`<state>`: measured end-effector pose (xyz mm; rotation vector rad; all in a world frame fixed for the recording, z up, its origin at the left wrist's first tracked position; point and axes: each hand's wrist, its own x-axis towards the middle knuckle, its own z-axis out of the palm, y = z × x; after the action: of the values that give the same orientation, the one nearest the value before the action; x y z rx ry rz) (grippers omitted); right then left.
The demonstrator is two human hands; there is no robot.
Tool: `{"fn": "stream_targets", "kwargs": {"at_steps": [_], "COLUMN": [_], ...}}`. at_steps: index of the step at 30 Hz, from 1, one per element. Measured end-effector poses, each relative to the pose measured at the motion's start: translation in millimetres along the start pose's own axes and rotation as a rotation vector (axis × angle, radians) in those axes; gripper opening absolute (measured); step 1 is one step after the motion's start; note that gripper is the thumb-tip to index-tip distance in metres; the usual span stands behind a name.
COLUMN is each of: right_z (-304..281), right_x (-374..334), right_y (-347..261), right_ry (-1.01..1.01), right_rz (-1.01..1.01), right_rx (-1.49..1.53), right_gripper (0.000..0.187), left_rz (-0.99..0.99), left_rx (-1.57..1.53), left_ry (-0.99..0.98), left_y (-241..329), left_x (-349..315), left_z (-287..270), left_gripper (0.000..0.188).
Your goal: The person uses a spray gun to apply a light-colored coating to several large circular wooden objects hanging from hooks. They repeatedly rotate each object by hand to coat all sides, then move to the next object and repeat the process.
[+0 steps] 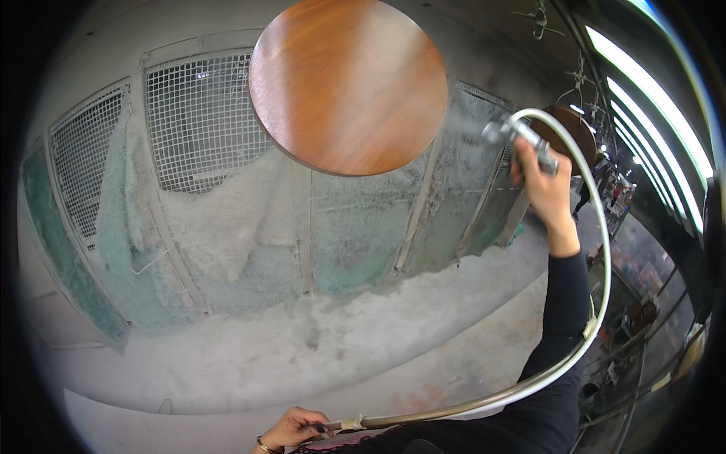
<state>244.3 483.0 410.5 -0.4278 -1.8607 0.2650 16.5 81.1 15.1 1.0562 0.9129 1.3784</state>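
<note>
A round wooden panel (348, 91) with a glossy brown face hangs at the top middle. To its right, my right hand (541, 178) is wrapped round a metal spray gun (533, 144), whose nozzle end is blurred and points left at the panel. A pale mist spreads between nozzle and panel. From the gun a white hose (605, 250) loops over and down along my right arm to the lower middle. There my left hand (295, 427), with a bracelet at its wrist, is closed on the hose's darker section beside a taped joint.
Behind the panel stands a wall of white grid screens (200, 113) and ragged, dust-coated green filter mats (352, 234). A second round brown panel (567, 136) hangs beyond my right hand. Wire hooks (578, 76) dangle at the upper right, near bright strip lights (658, 106).
</note>
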Motion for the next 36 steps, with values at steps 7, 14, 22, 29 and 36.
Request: {"fn": "stream_targets", "kwargs": {"at_steps": [7, 14, 22, 29, 36], "right_z": [-46, -71, -113, -145, -129], "right_x": [-17, -30, 7, -208, -418], "right_y": [32, 60, 114, 186, 210], "right_ry": [-0.063, -0.402, 0.119, -0.365, -0.184], "right_rz": [-0.206, -0.12, -0.151, 0.051, 1.36], "right_rx": [-0.044, 0.339, 0.195, 0.571, 0.597], "right_gripper": [0.023, 0.023, 0.038, 0.052, 0.059], "left_rz": [0.069, 0.066, 0.02, -0.11, -0.199], "left_rx": [0.121, 0.113, 0.102, 0.153, 0.268], "left_ry": [0.07, -0.019, 0.063, -0.024, -0.368], "left_y": [-19, -34, -53, -67, -86], "left_x": [45, 93, 126, 181, 303], "left_z": [39, 73, 132, 148, 157], "left_gripper": [0.024, 0.018, 0.018, 0.017, 0.011]}}
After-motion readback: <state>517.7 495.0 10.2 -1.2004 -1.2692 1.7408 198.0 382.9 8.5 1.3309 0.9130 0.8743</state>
